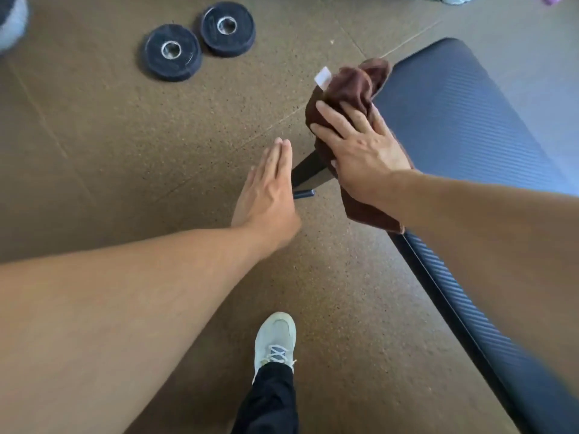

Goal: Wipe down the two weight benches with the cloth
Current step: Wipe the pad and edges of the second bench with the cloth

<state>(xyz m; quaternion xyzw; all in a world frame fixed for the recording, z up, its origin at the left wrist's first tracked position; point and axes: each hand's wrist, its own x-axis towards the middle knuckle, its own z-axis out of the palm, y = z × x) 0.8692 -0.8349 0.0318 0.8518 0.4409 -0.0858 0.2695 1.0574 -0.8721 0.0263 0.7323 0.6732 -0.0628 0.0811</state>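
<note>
Left forearm (125,292) nearest; left hand (266,189) flat, empty, off pad. Right hand (360,151) clutches brown cloth (344,86) at bench pad (470,126) edge; pad runs 11-to-5 o'clock, unwiped length toward 5.

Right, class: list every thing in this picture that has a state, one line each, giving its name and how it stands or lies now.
Brown terry cloth: bunched, pressed on the bench's edge under the right hand.
Right hand: fingers spread, flat on cloth.
Left hand: open, empty, fingers together.
Dark blue ribbed padded bench: upright.
Two black round weight plates: flat on the floor, side by side.
Pale green laced shoe: on the floor, laces tied.
</note>
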